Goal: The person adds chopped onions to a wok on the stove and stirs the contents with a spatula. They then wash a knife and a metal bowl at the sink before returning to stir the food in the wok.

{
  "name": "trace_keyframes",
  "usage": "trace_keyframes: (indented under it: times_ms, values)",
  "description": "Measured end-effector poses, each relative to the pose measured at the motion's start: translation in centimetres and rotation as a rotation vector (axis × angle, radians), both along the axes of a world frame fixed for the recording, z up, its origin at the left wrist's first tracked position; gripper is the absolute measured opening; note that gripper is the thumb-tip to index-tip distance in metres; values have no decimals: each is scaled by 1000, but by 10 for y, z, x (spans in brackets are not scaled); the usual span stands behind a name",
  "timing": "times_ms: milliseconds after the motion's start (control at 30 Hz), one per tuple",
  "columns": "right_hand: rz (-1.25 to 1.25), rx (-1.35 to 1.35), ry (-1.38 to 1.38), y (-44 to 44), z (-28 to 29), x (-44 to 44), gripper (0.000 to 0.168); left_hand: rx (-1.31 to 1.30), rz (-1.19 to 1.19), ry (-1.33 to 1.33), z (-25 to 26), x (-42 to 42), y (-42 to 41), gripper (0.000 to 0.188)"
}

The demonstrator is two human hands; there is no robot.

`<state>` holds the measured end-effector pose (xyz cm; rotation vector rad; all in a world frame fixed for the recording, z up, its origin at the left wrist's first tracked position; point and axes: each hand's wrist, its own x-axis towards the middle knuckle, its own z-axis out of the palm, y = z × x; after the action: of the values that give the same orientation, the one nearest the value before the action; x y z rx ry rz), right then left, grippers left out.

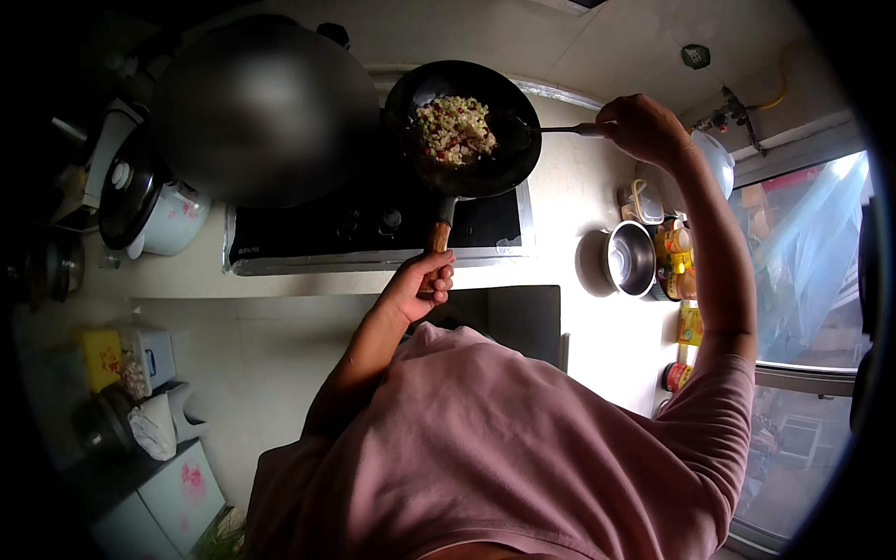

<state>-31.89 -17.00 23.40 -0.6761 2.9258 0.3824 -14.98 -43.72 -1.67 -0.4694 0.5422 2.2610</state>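
My left hand (418, 285) is wrapped around the wooden handle (440, 239) of a dark wok (448, 185), which sits over the right side of a black gas cooktop (301, 234). Chopped food (455, 129) in pale, green and red bits is heaped in the middle of the wok. From the right, my right hand (642, 126) grips the end of a long-handled spatula (567, 129). Its dark head lies inside the wok, beside the food's right edge, and is hard to make out against the black metal.
A large blurred round shape (266, 112) covers the cooktop's left part. Further left stands a white lidded pot (175, 217). On the right counter are a steel bowl (631, 259), a plastic container (647, 201) and several seasoning jars (675, 241), near a window (805, 266).
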Motion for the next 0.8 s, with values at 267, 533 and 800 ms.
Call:
trace_keyframes:
  times_ms: [267, 533, 800]
  values:
    - [-749, -544, -569, 65, -66, -70, 25, 5, 6, 18, 0, 0, 3, 15]
    - [-130, -752, -138, 45, -136, -17, 28, -37, 5, 9, 3, 1, 3, 16]
    - [218, -139, 246, -2, -51, 79, 34, -28, -9, 12, 7, 1, 1, 18]
